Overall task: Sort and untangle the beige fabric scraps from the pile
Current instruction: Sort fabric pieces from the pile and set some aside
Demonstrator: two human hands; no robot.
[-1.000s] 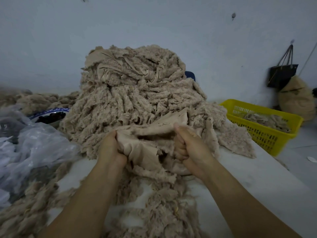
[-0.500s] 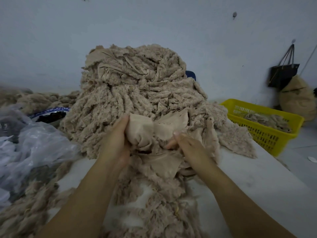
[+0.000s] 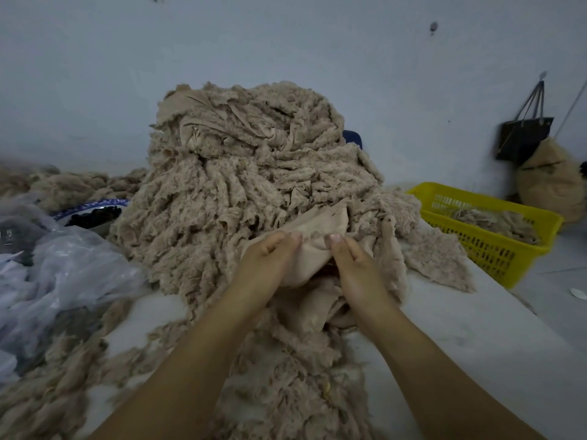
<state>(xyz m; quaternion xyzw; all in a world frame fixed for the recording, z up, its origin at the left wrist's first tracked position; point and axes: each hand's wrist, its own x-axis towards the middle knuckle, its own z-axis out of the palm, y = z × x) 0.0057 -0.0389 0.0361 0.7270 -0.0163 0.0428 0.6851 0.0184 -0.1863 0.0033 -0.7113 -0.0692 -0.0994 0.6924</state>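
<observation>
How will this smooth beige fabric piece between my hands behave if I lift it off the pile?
Probably floppy: the smooth beige fabric piece sags and creases between the left hand and the right hand. It is likely light, since mere pinches hold it up. It may snag when lifted, as its lower folds lie among the frayed scraps of the pile.

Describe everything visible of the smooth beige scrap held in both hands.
The smooth beige scrap is thin matte cloth, plainer than the fuzzy pile behind it. It is crumpled, its upper edge lying against the pile's front. The left hand and right hand pinch it side by side; its lower folds sag between them onto loose scraps.
</observation>
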